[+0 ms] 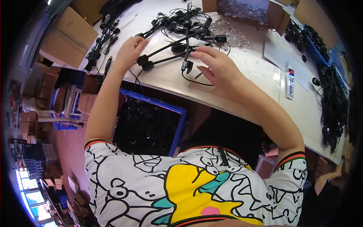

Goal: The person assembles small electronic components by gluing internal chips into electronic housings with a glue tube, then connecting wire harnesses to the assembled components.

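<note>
My left hand (129, 53) is over the near-left part of the white table, fingers loosely bent and apart, with nothing visible in it. Its fingertips are close to a black connector at the pile's edge. My right hand (221, 69) is open, thumb apart from the fingers, its fingertips beside an upright black bar (187, 47). I cannot tell whether they touch it. Between my hands lie two slim black rods (166, 59) with dark blocks (142, 59) at their left ends. Behind them is a tangled pile of black cables (181, 20). A loose cable (200, 82) curves below my right hand.
Clear round pieces (236, 36) lie scattered before a cardboard box (278, 17) of similar pieces. A white tube (290, 81) rests at the right, near bundled black cables (332, 109). More cables (100, 45) lie at the left. A blue-rimmed bin (181, 113) stands below the table edge.
</note>
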Tool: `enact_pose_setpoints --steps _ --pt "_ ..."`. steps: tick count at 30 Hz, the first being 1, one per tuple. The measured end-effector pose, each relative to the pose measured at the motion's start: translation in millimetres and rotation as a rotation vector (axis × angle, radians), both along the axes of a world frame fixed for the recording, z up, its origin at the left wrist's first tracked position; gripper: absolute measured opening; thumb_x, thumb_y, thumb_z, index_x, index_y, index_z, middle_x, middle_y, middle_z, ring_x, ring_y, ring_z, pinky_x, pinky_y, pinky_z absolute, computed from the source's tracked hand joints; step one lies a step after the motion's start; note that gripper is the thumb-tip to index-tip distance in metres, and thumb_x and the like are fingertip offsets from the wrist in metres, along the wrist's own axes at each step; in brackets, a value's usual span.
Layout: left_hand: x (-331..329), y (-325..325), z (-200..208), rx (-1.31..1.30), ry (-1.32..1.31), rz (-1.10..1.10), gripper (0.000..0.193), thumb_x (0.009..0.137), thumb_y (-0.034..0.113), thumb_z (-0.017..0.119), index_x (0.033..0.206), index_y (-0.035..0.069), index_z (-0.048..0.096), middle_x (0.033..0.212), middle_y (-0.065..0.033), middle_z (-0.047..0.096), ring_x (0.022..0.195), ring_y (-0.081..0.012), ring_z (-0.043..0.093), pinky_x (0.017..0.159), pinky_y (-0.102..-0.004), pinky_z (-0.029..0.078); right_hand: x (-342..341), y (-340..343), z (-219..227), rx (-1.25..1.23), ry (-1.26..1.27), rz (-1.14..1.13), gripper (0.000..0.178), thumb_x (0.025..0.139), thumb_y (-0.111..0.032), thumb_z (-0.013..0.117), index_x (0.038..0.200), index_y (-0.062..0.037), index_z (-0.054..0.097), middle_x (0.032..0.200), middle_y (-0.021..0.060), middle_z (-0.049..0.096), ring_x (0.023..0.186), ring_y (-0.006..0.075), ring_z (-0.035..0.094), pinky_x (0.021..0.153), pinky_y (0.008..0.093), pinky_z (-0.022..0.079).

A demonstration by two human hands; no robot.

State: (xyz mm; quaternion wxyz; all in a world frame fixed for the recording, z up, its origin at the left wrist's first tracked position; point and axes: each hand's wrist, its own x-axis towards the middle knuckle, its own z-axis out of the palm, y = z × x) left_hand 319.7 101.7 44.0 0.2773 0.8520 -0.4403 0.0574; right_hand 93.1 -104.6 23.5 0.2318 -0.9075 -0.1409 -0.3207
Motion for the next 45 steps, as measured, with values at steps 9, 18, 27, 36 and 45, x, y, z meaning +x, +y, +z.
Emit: enact_pose_setpoints --steps 9,18,27,36,45 --pt "68.6 -4.7 -19.6 0.466 -0.018 0.368 0.033 0.081 0.033 0.048 0.089 0.003 0.060 0.091 -0.0187 0.060 0.089 -0.0320 0.056 0.078 -0.0389 0.043 -4.4 -8.2 -21.1 -0.001 0.241 0.073 0.022 0.074 -0.005 0.058 0.096 -0.0027 0.057 0.104 0.0117 0.054 0.094 0.0291 0.052 0.079 0.0351 0.044" --pt "60.9 6.5 70.7 -0.006 -0.257 0.456 0.029 0.083 0.034 0.046 0.096 0.010 0.058 0.088 -0.0121 0.061 0.085 -0.0290 0.056 0.072 -0.0349 0.043 -8.6 -17.4 -14.6 0.070 0.173 0.088 0.018 0.075 -0.003 0.056 0.093 -0.0015 0.058 0.099 0.0118 0.056 0.091 0.0285 0.053 0.079 0.0346 0.044" --pt "57.9 20.9 80.3 -0.701 0.264 0.245 0.019 0.086 0.019 0.052 0.091 0.002 0.060 0.062 0.0029 0.048 0.049 -0.0032 0.039 0.044 -0.0180 0.029 -9.0 -14.3 -16.0 0.010 0.190 0.074 0.020 0.074 -0.001 0.056 0.094 -0.0036 0.059 0.095 0.0112 0.058 0.087 0.0284 0.055 0.077 0.0344 0.045" --pt "-72.8 25.2 112.0 -0.272 -0.111 -0.135 0.015 0.083 0.008 0.053 0.095 0.003 0.062 0.070 -0.0030 0.056 0.058 -0.0112 0.048 0.052 -0.0214 0.037 -57.9 3.6 102.7 -0.236 -0.394 -0.282 0.074 0.070 -0.023 0.066 0.129 0.0003 0.028 0.130 0.0151 0.036 0.120 0.0272 0.034 0.100 0.0373 0.027" --pt "-184.6 -6.8 93.3 -0.050 -0.595 -0.645 0.021 0.070 0.009 0.063 0.091 0.009 0.062 0.075 -0.0062 0.056 0.070 -0.0239 0.053 0.065 -0.0329 0.042 -136.7 36.9 64.1 0.252 0.231 -0.173 0.018 0.074 -0.011 0.063 0.090 -0.0028 0.060 0.072 0.0097 0.058 0.060 0.0184 0.054 0.057 0.0252 0.042"
